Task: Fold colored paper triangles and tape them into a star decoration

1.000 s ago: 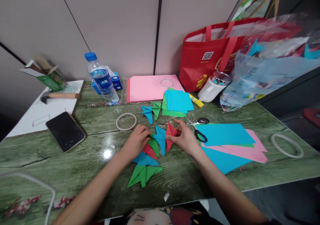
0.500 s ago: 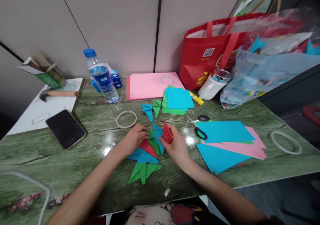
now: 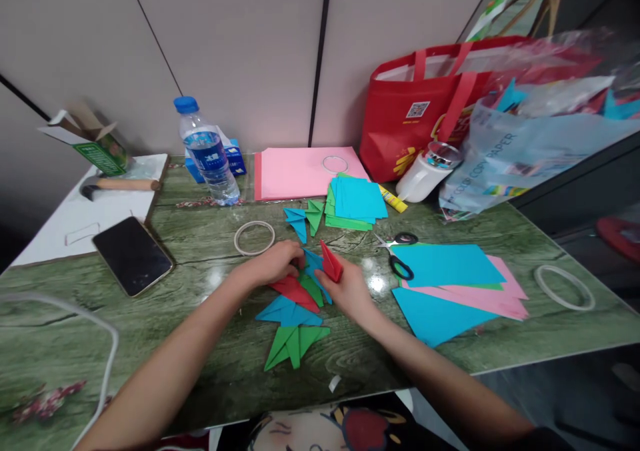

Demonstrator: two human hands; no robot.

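Observation:
My right hand (image 3: 353,294) pinches a red folded paper piece (image 3: 331,263) that stands upright between thumb and fingers. Its thumb also rests by a blue folded piece (image 3: 314,262). My left hand (image 3: 275,264) has its fingers curled down at the left of that blue piece, above a green folded piece (image 3: 311,289); its fingertips are partly hidden. Under and below the left hand lie another red folded piece (image 3: 295,294), a wide blue one (image 3: 289,311) and a green one (image 3: 296,345), overlapping in a row toward me. Whether they interlock I cannot tell.
Beyond my hands lie small blue and green folded pieces (image 3: 297,221), a tape roll (image 3: 255,238) and cut paper squares (image 3: 357,197). Scissors (image 3: 401,257) and paper sheets (image 3: 450,264) are right; a phone (image 3: 133,256) left. A water bottle (image 3: 210,161) and red bag (image 3: 400,117) stand behind.
My left hand has shifted slightly up and right along the folded pieces. The red piece in my right hand has moved a little left and tilted. The camera view has shifted slightly.

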